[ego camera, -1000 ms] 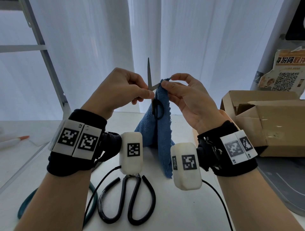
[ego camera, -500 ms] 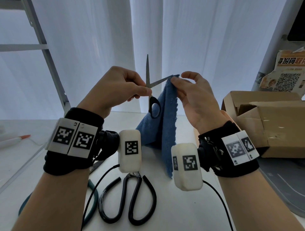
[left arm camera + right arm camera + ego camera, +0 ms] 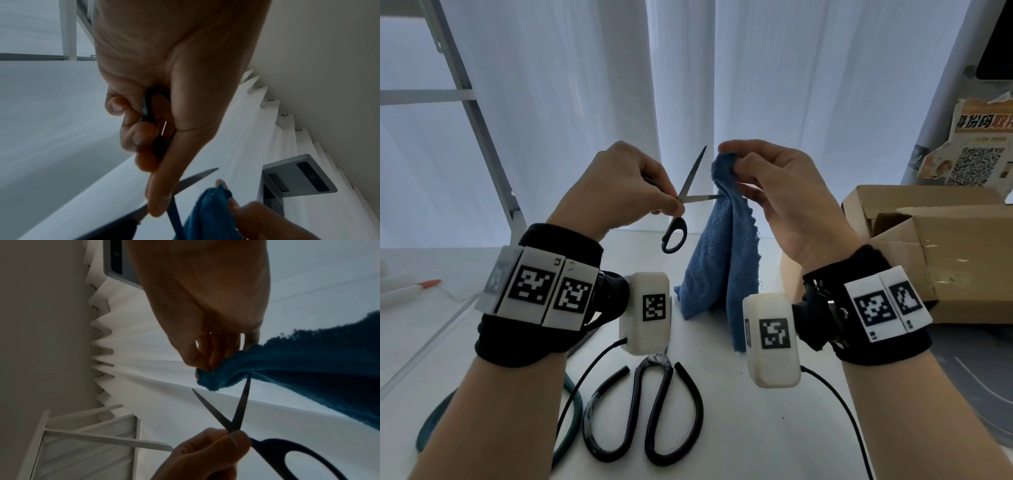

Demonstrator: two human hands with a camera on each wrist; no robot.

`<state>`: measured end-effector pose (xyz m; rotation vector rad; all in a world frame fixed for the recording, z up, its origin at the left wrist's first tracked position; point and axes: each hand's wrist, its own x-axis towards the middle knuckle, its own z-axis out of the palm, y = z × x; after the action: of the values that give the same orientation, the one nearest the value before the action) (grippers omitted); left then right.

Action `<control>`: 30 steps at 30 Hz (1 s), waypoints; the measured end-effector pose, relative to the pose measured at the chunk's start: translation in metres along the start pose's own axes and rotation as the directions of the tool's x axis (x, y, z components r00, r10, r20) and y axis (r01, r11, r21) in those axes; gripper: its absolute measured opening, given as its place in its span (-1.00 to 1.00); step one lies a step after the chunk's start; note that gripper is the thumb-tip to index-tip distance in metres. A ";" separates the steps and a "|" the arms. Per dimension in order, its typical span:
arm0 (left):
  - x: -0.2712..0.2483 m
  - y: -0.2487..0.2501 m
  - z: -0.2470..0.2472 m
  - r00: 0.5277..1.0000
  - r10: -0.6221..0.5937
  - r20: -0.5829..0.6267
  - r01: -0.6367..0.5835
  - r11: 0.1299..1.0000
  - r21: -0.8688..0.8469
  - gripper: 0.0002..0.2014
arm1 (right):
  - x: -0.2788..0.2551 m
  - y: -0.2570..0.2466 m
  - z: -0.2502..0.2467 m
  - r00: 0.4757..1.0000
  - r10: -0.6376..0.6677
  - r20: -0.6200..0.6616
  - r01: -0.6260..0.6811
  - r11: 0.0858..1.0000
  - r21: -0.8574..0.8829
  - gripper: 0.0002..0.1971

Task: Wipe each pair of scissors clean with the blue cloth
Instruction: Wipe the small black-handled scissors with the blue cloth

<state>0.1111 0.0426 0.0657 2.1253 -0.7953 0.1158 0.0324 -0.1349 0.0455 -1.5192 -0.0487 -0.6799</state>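
We pinch the small scissors [image 3: 690, 192] at the pivot with our left hand [image 3: 619, 186], thumb and curled fingers closed round the joint and one black handle loop tucked inside the fist, as the left wrist view shows. The blades stand spread apart: one points up and to the right, the other runs level toward the blue cloth [image 3: 722, 253], its tip touching or entering a fold. The free handle loop hangs below our fingers.

Our right hand [image 3: 774, 192] pinches the bunched top of the cloth between thumb and fingertips, holding it raised just beside the blades. The rest of the cloth drapes down, and its lower edge reaches the white table [image 3: 739, 428].

On the table below our wrists lies a second, larger pair of scissors [image 3: 647, 411] with big black handle loops, handles toward us. A teal loop [image 3: 571, 411] lies to its left, a cardboard box [image 3: 935, 253] sits at the right, and white curtains [image 3: 585, 85] hang behind.
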 end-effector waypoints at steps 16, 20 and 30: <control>-0.003 0.005 -0.001 0.996 0.058 0.064 -0.061 0.997 0.043 -0.90 | -0.007 0.012 0.015 0.993 -0.022 0.117 0.058 0.950 -0.307 -0.71; -0.004 0.005 -0.003 0.995 0.057 0.081 -0.061 0.997 0.047 -0.89 | -0.009 0.007 0.017 0.983 0.017 0.182 0.041 0.949 -0.312 -0.74; -0.004 0.008 0.005 0.993 0.062 0.099 -0.068 0.996 0.061 -0.91 | -0.010 0.004 0.011 0.976 0.020 0.217 0.069 0.916 -0.395 -0.70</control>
<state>0.1031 0.0375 0.0667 2.1795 -0.9297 0.0737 0.0302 -0.1215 0.0385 -1.9896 -0.0993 -0.5615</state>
